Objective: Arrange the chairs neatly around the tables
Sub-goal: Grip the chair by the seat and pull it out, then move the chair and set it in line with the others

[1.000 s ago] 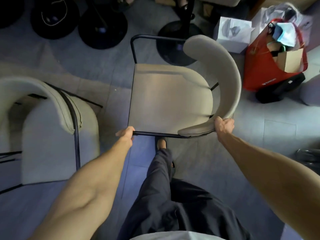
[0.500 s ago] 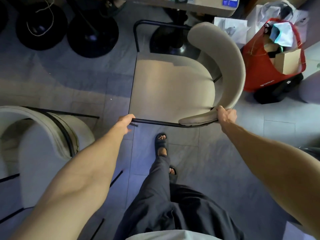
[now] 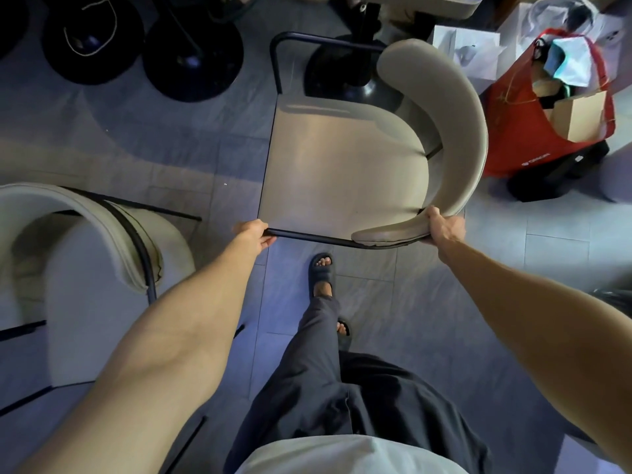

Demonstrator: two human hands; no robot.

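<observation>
A beige padded chair [image 3: 342,165] with a black metal frame stands in front of me, its curved backrest on the right. My left hand [image 3: 253,232] grips the black frame bar at the seat's near left corner. My right hand [image 3: 444,227] holds the near end of the curved backrest. The chair's far side reaches the round black base [image 3: 345,77] of a table whose edge [image 3: 427,5] shows at the top. A second beige chair [image 3: 85,268] stands at the left, apart from my hands.
Several round black table bases [image 3: 191,59] sit on the tiled floor at the top left. A red bag [image 3: 533,131] full of boxes and white paper bags [image 3: 468,53] stand at the right. My sandalled foot [image 3: 321,271] is just behind the held chair.
The held chair has moved forward toward the table base while I stepped after it. The left chair has shifted in view with my head movement.
</observation>
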